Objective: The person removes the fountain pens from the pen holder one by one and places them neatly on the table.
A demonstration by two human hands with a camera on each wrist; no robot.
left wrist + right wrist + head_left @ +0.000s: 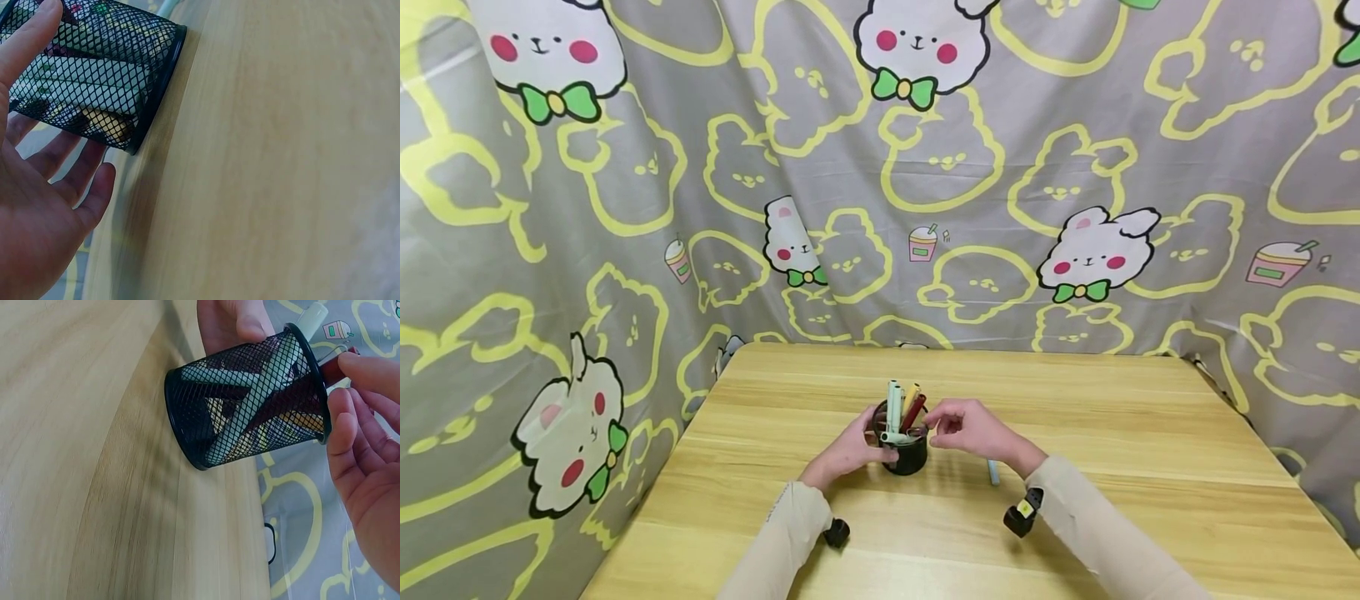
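Note:
A black mesh pen holder [906, 458] stands upright on the wooden table, seen tipped in both wrist views. In it are several pale green pens [892, 408], a yellow pen [912, 393] and a dark red pen [914, 411]. My left hand [852, 446] grips the holder from the left, thumb [31, 40] on the near side and fingers behind the mesh. My right hand [972, 429] is at the right rim, thumb and fingers bent beside the dark red pen and a thin wire-like loop [332, 354]. Whether they pinch anything I cannot tell.
A light blue stick-like thing [993, 472] lies on the table [760, 500] below my right hand. Black wrist cameras [837, 533] hang under both sleeves. Behind the table's far edge hangs a grey patterned curtain [850, 167], which also covers the left side.

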